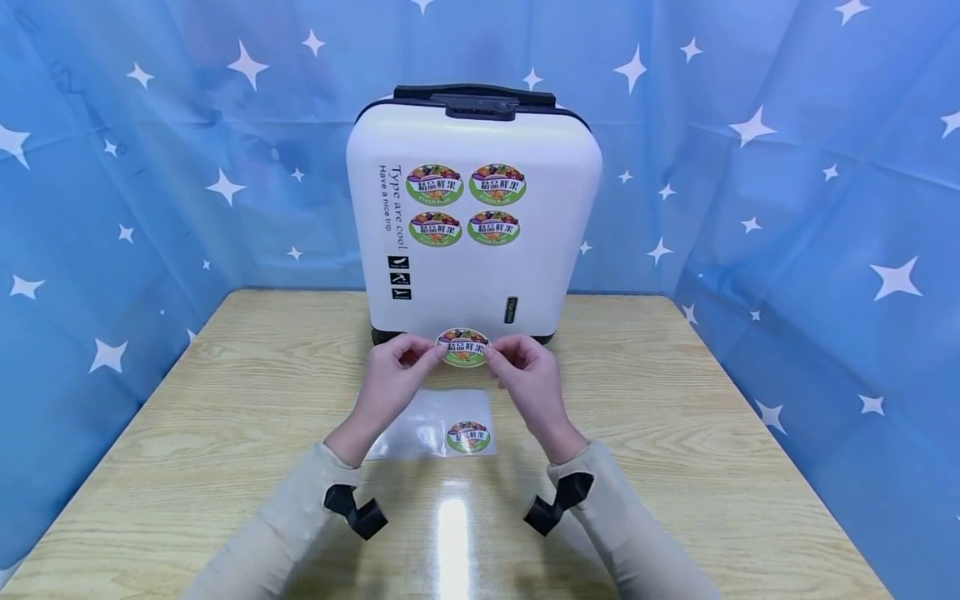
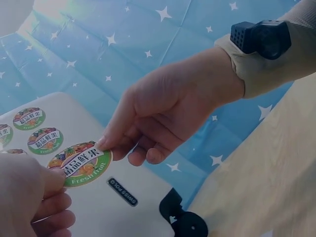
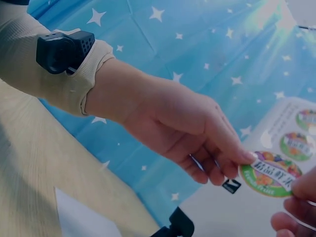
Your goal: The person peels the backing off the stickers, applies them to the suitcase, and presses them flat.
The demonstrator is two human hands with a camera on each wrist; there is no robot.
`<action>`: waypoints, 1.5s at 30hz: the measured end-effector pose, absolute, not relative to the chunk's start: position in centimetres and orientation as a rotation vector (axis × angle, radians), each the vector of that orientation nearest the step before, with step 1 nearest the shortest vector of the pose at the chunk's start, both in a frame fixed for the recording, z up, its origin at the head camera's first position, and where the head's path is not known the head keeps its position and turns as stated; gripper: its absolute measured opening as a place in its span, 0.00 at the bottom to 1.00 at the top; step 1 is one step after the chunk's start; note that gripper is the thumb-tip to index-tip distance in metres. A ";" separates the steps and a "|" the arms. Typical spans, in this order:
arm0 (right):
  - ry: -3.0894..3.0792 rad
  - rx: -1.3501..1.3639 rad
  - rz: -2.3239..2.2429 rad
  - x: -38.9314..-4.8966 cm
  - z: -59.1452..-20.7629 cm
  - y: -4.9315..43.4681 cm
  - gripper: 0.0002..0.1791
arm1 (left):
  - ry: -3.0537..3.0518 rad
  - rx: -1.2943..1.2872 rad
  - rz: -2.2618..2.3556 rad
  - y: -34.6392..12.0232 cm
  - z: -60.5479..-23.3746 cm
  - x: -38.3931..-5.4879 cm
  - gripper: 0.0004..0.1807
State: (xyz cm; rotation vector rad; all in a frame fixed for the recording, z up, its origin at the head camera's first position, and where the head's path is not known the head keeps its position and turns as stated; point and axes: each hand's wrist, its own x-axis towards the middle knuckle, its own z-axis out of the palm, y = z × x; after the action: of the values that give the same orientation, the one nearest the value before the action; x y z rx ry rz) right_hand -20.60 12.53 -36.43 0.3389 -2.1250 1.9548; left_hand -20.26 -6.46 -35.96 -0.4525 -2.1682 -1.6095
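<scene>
An oval fruit sticker (image 1: 462,347), with colourful fruit on top and a green lower band, is held level in front of the suitcase's lower part. My left hand (image 1: 395,379) pinches its left edge between thumb and finger. At the opposite edge, my right hand (image 1: 531,383) pinches it the same way. The left wrist view shows the sticker (image 2: 81,164) stretched flat between both hands. Behind it stands a white suitcase (image 1: 450,292) bearing two rows of matching stickers (image 1: 435,185). Below the hands, a backing sheet (image 1: 412,429) lies on the table with one sticker (image 1: 468,437) at its right end.
The wooden table (image 1: 675,467) spreads out on both sides of the suitcase. A blue curtain (image 1: 187,167) with white stars hangs behind and along the sides. A black handle (image 1: 474,92) tops the suitcase, and dark lettering runs down its left side.
</scene>
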 end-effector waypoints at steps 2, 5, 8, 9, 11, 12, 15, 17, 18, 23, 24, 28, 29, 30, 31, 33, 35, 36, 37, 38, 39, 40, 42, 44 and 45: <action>-2.125 0.362 1.954 -20.8 -36.3 12.4 0.06 | -2.154 -0.448 -1.615 -6.8 -36.7 -21.3 0.09; -2.124 0.394 1.957 -21.2 -36.0 12.2 0.07 | -2.137 -0.450 -1.601 -7.0 -36.6 -21.8 0.09; -2.120 0.416 1.952 -21.7 -35.8 12.0 0.08 | -2.132 -0.450 -1.581 -7.2 -36.3 -22.2 0.09; -2.119 0.418 1.947 -21.8 -35.7 11.9 0.08 | -2.133 -0.446 -1.576 -7.2 -36.2 -22.3 0.09; -2.113 0.420 1.933 -22.2 -35.5 11.8 0.08 | -2.135 -0.442 -1.564 -7.3 -35.9 -22.6 0.09; -2.115 0.415 1.923 -22.3 -35.4 11.7 0.08 | -2.136 -0.436 -1.558 -7.2 -35.8 -22.7 0.09; -2.123 0.395 1.911 -22.8 -35.1 11.5 0.07 | -2.140 -0.404 -1.540 -7.2 -35.6 -23.1 0.09; -2.132 0.381 1.908 -23.1 -34.9 11.4 0.07 | -2.141 -0.383 -1.531 -7.1 -35.4 -23.3 0.09; -2.135 0.377 1.908 -23.3 -34.8 11.4 0.07 | -2.137 -0.376 -1.529 -7.1 -35.4 -23.4 0.09; -2.133 0.390 1.903 -24.0 -34.4 11.3 0.08 | -2.109 -0.383 -1.504 -7.1 -35.0 -24.0 0.09; -2.133 0.392 1.902 -24.1 -34.3 11.3 0.08 | -2.109 -0.386 -1.498 -7.1 -34.9 -24.0 0.09; -2.153 0.391 1.876 -24.6 -34.0 11.2 0.09 | -2.127 -0.361 -1.499 -7.2 -34.7 -24.3 0.10; -2.157 0.390 1.872 -24.7 -34.0 11.1 0.09 | -2.131 -0.347 -1.504 -7.2 -34.6 -24.4 0.11; -2.161 0.387 1.866 -24.9 -33.9 11.1 0.09 | -2.133 -0.336 -1.505 -7.2 -34.6 -24.5 0.11; -2.165 0.381 1.860 -25.0 -33.8 11.1 0.10 | -2.135 -0.322 -1.510 -7.1 -34.5 -24.6 0.11; -2.166 0.371 1.859 -25.3 -33.6 11.0 0.10 | -2.139 -0.308 -1.510 -7.1 -34.3 -24.9 0.12; -2.165 0.359 1.858 -25.6 -33.4 10.9 0.11 | -2.137 -0.301 -1.513 -7.0 -34.2 -25.2 0.13; -2.163 0.354 1.858 -25.7 -33.3 10.8 0.11 | -2.135 -0.303 -1.511 -7.0 -34.1 -25.3 0.13; -2.163 0.347 1.860 -25.8 -33.2 10.8 0.11 | -2.133 -0.305 -1.513 -7.0 -34.1 -25.5 0.13; -2.163 0.343 1.861 -25.9 -33.1 10.7 0.11 | -2.127 -0.308 -1.514 -7.0 -34.0 -25.6 0.13; -2.163 0.341 1.860 -26.0 -33.0 10.7 0.11 | -2.120 -0.309 -1.516 -7.0 -33.9 -25.7 0.13; -2.167 0.335 1.860 -26.1 -32.9 10.6 0.11 | -2.119 -0.308 -1.515 -7.1 -33.9 -25.8 0.13; -2.172 0.321 1.860 -26.4 -32.8 10.4 0.11 | -2.116 -0.302 -1.515 -7.1 -33.8 -25.9 0.12; -2.171 0.310 1.863 -26.7 -32.8 10.3 0.11 | -2.118 -0.292 -1.512 -7.2 -33.7 -26.0 0.12; -2.169 0.307 1.863 -26.8 -32.8 10.2 0.10 | -2.121 -0.287 -1.507 -7.2 -33.7 -26.0 0.12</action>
State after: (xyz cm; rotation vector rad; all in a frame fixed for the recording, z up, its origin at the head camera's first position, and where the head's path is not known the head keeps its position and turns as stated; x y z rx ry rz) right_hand -26.82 10.19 -32.78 0.3066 -2.1692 1.8635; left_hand -26.04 -7.25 -33.66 -0.2869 -2.1205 -1.5072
